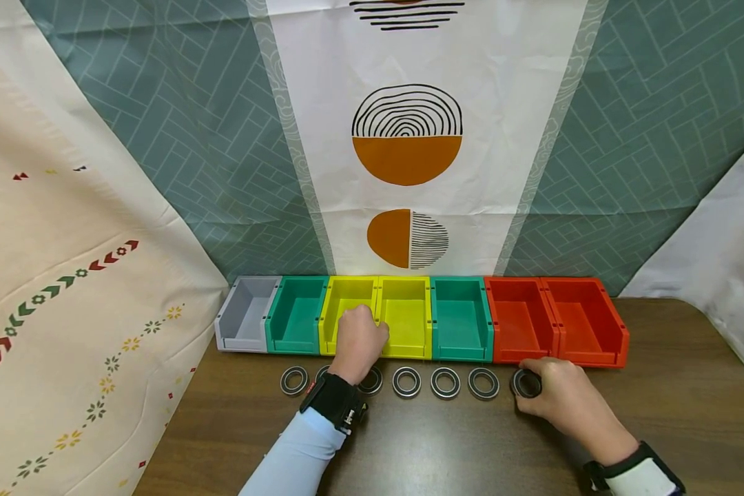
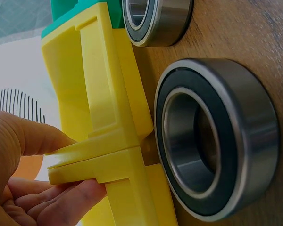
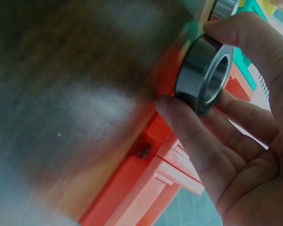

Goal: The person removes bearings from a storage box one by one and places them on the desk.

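Observation:
My left hand [image 1: 361, 341] reaches to the two yellow bins [image 1: 407, 331]. In the left wrist view its thumb and fingers pinch the adjoining walls [image 2: 92, 153] of that pair. A steel ball bearing with a black seal [image 2: 257, 136] lies flat in front of them, below this hand. At the right end of the row, my right hand [image 1: 561, 393] grips another ball bearing [image 3: 194, 70] by its outer rim, between thumb and fingers. That bearing is in front of the red bins [image 1: 585, 324], close over the wooden table [image 1: 446, 448].
Several more bearings [image 1: 396, 383] lie in a row along the bins' fronts; the left wrist partly covers one. A grey bin [image 1: 246, 320] and a green bin [image 1: 297, 317] stand left of the yellow pair, another green bin [image 1: 461, 317] right of it. A patterned cloth [image 1: 223, 138] hangs behind.

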Motion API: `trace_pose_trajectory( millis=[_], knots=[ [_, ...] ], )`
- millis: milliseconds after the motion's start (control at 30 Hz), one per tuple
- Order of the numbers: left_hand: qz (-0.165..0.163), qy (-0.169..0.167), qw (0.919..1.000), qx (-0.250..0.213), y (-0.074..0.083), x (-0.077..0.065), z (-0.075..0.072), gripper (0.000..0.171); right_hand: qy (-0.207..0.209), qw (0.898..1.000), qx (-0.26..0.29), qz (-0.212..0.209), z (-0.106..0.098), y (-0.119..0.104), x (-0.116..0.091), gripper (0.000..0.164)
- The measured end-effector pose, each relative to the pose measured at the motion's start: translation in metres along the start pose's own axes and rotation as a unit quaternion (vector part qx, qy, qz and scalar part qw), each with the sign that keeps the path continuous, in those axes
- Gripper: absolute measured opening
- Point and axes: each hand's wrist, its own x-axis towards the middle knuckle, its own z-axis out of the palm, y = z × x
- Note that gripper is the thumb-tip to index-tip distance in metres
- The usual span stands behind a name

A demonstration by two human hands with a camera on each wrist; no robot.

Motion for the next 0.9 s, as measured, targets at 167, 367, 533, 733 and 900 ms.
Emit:
trace_pose_trajectory(
  millis=[167, 367, 533, 733, 900],
  knots=[
    [0.0, -0.001, 1.0, -0.001, -0.0001, -0.0003, -0.0008, 0.022, -0.028, 0.999, 0.006, 0.017, -0.001, 0.001, 0.0008, 0.053],
    [-0.003, -0.005, 1.0, -0.006, 0.0003, -0.0008, -0.0014, 0.02, -0.037, 0.999, 0.01, 0.021, -0.0007, 0.0019, -0.0001, 0.052],
    [0.003, -0.005, 1.0, -0.005, 0.0003, -0.0012, -0.001, 0.022, -0.037, 0.999, 0.011, 0.023, -0.0008, 0.0018, -0.0015, 0.048],
    [0.005, -0.003, 1.0, -0.004, -0.0001, -0.0007, -0.0001, 0.024, -0.038, 0.999, 0.016, 0.026, 0.0, 0.0027, -0.0026, 0.04],
    [0.004, -0.001, 0.9999, -0.009, -0.0014, -0.0002, 0.0007, 0.022, -0.024, 1.0, 0.009, 0.016, 0.0023, 0.0038, -0.0032, 0.037]
  ],
)
